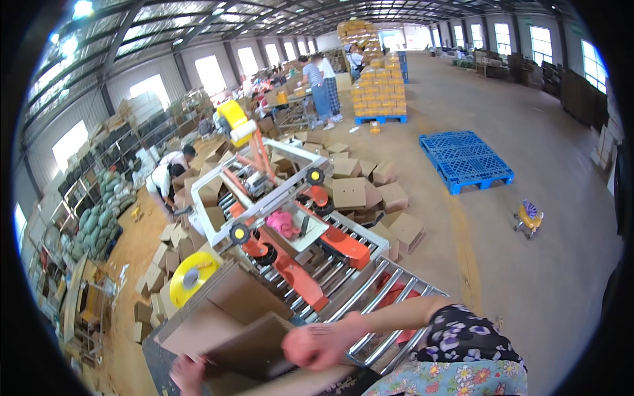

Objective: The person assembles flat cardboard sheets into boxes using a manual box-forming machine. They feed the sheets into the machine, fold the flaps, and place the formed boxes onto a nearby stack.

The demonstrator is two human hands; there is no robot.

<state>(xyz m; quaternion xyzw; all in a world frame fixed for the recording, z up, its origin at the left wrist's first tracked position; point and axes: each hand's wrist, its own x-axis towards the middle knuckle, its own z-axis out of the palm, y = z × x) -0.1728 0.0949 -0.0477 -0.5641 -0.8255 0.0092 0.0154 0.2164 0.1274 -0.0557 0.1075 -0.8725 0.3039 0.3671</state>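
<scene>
A brown cardboard box (257,343) with raised flaps is in front of me, beside the near end of a roller conveyor (389,310). My left hand (187,373), partly blurred, has its fingers bent round the box's lower left edge. My right hand (314,345) is closed in a fist at the edge of the right flap; its fingertips are hidden. Behind the box stands a stack of flat cardboard (228,290). Ahead is a carton-sealing machine with a grey frame (300,155), orange guides (290,274) and a yellow tape roll (232,115) on top. A pink cloth (282,224) lies on it.
A large yellow tape roll (177,288) rests left of the stack. Many cartons (349,193) are heaped around the machine. On the right floor are a blue pallet (462,155) and a small yellow wheeled cart (529,216). One person (160,179) bends at left; others (316,86) stand farther back.
</scene>
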